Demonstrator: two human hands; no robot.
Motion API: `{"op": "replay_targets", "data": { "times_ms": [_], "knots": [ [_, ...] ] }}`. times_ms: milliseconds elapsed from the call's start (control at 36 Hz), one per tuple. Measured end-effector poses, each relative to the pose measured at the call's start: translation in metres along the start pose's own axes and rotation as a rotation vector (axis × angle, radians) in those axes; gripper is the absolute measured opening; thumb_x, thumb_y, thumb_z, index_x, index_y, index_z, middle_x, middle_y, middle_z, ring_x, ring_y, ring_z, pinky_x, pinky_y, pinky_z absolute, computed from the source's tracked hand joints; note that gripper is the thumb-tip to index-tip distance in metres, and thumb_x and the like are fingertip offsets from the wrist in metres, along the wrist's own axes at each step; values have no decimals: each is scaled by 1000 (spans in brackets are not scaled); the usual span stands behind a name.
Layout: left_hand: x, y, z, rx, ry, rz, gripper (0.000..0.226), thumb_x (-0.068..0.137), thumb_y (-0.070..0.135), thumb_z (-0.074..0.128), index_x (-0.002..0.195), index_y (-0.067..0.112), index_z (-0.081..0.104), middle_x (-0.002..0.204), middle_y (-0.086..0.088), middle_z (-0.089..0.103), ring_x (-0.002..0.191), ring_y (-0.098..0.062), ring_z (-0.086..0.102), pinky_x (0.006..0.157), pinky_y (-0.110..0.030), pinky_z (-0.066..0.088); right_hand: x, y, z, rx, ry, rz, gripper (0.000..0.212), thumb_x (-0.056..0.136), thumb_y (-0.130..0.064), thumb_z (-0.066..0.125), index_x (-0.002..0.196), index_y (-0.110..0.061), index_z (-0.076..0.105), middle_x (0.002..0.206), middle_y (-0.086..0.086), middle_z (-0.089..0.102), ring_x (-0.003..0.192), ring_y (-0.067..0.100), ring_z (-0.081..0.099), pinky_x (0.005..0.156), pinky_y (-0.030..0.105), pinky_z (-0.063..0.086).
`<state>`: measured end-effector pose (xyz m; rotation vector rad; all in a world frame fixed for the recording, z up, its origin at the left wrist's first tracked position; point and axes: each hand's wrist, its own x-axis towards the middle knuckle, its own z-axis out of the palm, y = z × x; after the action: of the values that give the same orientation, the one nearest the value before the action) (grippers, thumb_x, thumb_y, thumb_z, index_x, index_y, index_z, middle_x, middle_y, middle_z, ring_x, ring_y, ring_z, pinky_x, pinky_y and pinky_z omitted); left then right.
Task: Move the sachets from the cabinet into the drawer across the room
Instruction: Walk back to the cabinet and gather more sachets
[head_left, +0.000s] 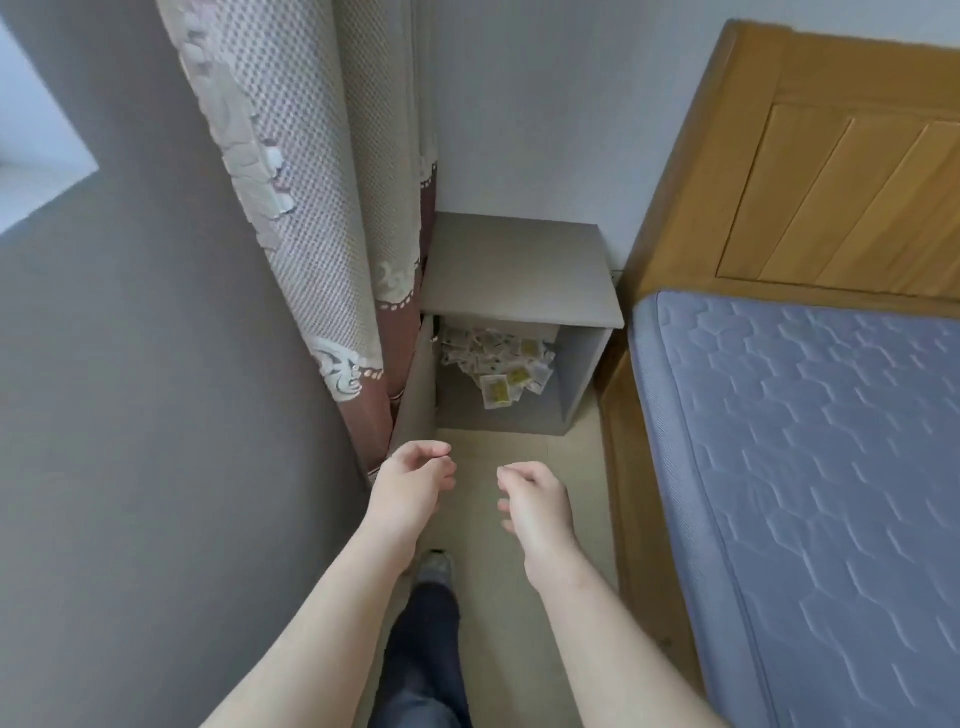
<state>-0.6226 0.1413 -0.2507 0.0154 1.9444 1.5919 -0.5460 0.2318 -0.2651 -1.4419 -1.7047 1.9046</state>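
Both hands are held out above the floor, left hand (410, 486) and right hand (537, 506) loosely curled, holding nothing. Beyond them, beside the curtain (311, 208), the cabinet (519, 270) stands open, sachets (496, 358) heaped inside; the bed (805, 467) lies right.

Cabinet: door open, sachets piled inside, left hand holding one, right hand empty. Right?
No. The head view shows the left hand holds nothing, its fingers loosely curled, short of the cabinet. Door open, sachets piled inside, right hand empty: all correct.
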Motion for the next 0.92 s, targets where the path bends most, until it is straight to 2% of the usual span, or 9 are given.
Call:
{"op": "replay_targets", "data": {
  "times_ms": [111,194,250,333,472,583,695,778,917],
  "knots": [
    [109,11,32,55,-57,-13,18,91,9,54,85,24,60,88,-1,63,85,-17,60,80,-30,46,98,-25,19,18,48,19,3,93,-20,53,93,-21,55,91,-6,57,95,16,56,83,29,47],
    [189,21,59,101,-94,-38,16,91,7,54,84,21,60,77,-1,60,73,-15,55,67,-25,42,169,-43,30,39,82,75,13,93,-19,54,82,-26,52,91,-4,57,94,19,56,83,31,46],
    [239,29,78,149,-104,-41,13,90,8,55,90,19,62,75,2,60,72,-13,55,66,-25,41,216,-54,35,30,102,85,15,92,-19,54,79,-25,51,91,-1,58,93,21,57,81,32,45],
    [294,34,106,141,-118,-81,15,88,5,56,90,18,63,75,1,61,73,-14,55,76,-27,43,271,-63,34,-11,118,89,10,92,-17,53,84,-23,54,94,2,58,96,24,58,87,37,46],
    [370,23,151,112,-89,-124,16,88,3,54,90,18,60,74,2,60,69,-13,54,63,-24,41,346,-59,24,-52,81,141,7,94,-19,50,97,-16,55,96,3,59,94,21,56,86,34,45],
    [419,-12,179,84,-56,-184,19,88,5,54,89,23,60,81,2,61,70,-11,55,62,-25,42,402,-32,18,-90,63,191,8,91,-15,52,83,-18,55,83,-2,56,80,16,53,71,28,42],
    [483,-64,207,91,-17,-187,23,87,3,54,81,24,59,72,1,61,68,-18,55,61,-27,41,478,7,19,-153,33,167,13,91,-15,52,79,-19,52,78,-1,54,76,16,51,67,28,40],
    [536,-114,226,129,-9,-184,29,85,0,53,73,26,58,76,-1,61,78,-24,59,66,-28,39,539,49,23,-172,27,151,18,90,-13,52,74,-21,50,76,1,52,76,19,49,70,30,39],
    [617,-197,252,201,-23,-130,20,85,-3,52,94,11,63,87,-15,60,77,-26,55,59,-27,39,640,125,37,-191,17,90,19,88,-10,53,70,-18,53,76,6,54,79,24,51,71,30,37]
  ]
}}
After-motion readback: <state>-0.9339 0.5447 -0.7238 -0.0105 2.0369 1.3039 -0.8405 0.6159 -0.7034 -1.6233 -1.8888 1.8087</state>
